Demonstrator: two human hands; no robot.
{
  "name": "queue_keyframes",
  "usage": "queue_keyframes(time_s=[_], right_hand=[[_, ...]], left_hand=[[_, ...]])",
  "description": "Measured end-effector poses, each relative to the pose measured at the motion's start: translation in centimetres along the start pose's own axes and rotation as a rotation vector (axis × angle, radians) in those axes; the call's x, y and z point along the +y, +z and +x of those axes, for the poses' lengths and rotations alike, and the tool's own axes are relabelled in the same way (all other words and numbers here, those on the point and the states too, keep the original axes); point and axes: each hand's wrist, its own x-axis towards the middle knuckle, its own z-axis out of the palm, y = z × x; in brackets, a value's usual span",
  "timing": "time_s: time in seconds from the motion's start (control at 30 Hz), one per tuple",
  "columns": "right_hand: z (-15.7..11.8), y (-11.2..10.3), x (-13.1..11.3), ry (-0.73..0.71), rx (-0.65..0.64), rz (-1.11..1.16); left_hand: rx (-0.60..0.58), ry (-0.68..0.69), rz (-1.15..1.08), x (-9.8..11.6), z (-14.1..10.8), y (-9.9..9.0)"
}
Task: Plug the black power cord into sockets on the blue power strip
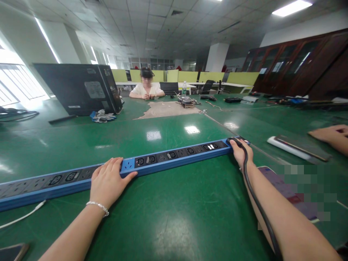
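Observation:
A long blue power strip point(174, 161) with black sockets lies at a slant across the green table. My left hand point(110, 177) grips it left of centre, fingers over the top and thumb along the near side, beside a blue socket point(128, 165). Near the strip's right end, my right hand point(241, 152) is closed round a black plug at the sockets. From that plug a black cable point(255, 195) runs back along my right forearm. How far the plug sits in the socket is hidden.
A black computer case point(78, 88) and gloves point(103, 116) stand back left. Across the table sits a person point(146, 88). Brown cardboard point(165, 110) lies at the middle back. At right are a white bar point(288, 148), a purple item point(282, 188) and another person's hand point(328, 134).

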Motion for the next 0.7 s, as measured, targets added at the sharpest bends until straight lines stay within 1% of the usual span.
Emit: queue_keyframes(time_s=[0.1,0.17,0.23,0.3,0.43,0.5,0.7], right_hand=[[-0.1,-0.1,-0.2,0.055,0.163,0.151],[-0.1,-0.2,-0.4,0.075,0.274,0.208],[-0.1,-0.4,-0.8,0.081,0.313,0.220],[-0.2,-0.4,-1.3,0.079,0.275,0.209],[-0.8,-0.2,-2.8,0.054,0.119,0.139],[-1.1,0.0,-3.4,0.059,0.061,0.108],[-1.2,0.1,-3.3,0.087,0.022,0.081]], left_hand=[[0.004,0.000,0.016,-0.1,0.0,0.1],[0.001,-0.001,0.024,-0.1,0.0,0.2],[-0.006,-0.002,0.023,-0.1,0.1,0.2],[-0.010,-0.001,0.017,-0.1,0.1,0.3],[-0.008,-0.004,0.011,-0.1,0.1,0.2],[-0.010,-0.009,0.006,-0.1,0.1,0.1],[-0.012,-0.008,0.003,0.0,0.0,0.0]])
